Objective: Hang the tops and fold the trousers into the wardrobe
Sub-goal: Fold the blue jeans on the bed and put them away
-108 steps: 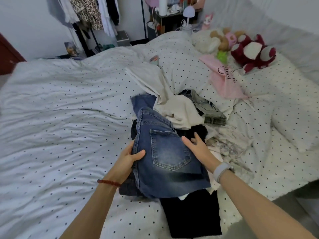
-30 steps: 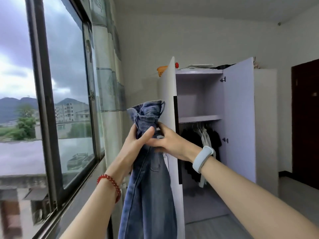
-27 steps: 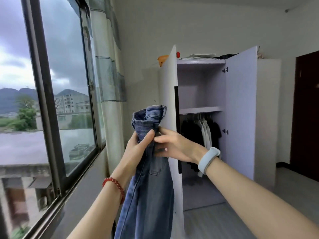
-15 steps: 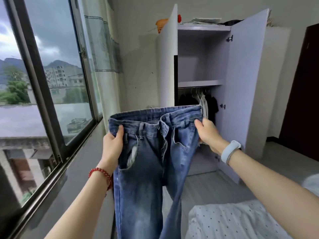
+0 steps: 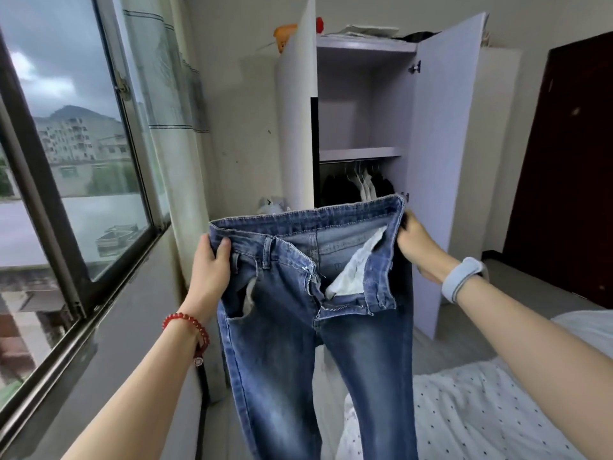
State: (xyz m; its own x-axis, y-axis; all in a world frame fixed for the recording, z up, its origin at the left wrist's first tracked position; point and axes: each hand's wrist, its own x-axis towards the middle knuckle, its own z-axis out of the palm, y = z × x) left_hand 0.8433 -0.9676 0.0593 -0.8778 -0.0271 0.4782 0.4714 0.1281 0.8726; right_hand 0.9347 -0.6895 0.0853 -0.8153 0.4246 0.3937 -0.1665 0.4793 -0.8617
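The left grip (image 5: 212, 263) and right grip (image 5: 414, 240) each pinch a waistband corner of the blue jeans (image 5: 315, 313), legs hanging below them, open wardrobe (image 5: 365, 127) beyond. Denim looks soft, floppy, moderately heavy; the waistband seems the firmest place to hold.

Held-up jeans (image 5: 308, 313) block the way to the open wardrobe (image 5: 358, 154).

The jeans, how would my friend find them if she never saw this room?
Look in front of the open wardrobe. The blue jeans hang spread by the waistband between the left hand and right hand. Unlike the clothes hanging inside, they are unzipped denim.
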